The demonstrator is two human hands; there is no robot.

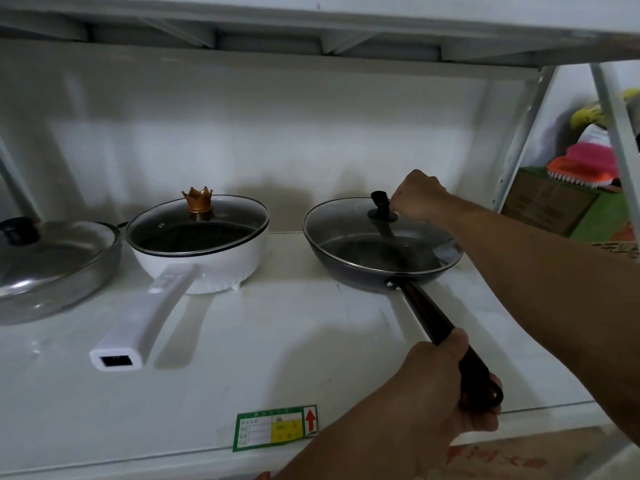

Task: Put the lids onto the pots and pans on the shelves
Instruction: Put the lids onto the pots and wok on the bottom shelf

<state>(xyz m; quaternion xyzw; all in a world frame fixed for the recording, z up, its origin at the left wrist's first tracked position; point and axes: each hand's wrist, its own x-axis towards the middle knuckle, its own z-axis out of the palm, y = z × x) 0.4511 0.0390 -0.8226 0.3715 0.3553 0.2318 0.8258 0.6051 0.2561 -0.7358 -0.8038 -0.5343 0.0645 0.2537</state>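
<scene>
A dark frying pan (346, 263) sits on the white shelf (277, 341) at the right, with a glass lid (346, 223) lying on its rim. My right hand (420, 195) pinches the lid's black knob (380, 204) from the right. My left hand (446, 386) grips the pan's long black handle (426, 313) near the shelf's front edge. A white pan (221, 263) in the middle carries a glass lid with a gold crown knob (197, 199). At the far left a steel pan (69, 271) is covered by a steel lid with a black knob (19, 230).
The upper shelf (311, 32) hangs low overhead. The white pan's handle (149, 313) juts toward the front. A green label (275, 427) is stuck to the front edge. Right of the frame's upright (519, 140) stand cardboard boxes (550, 202) and colourful items.
</scene>
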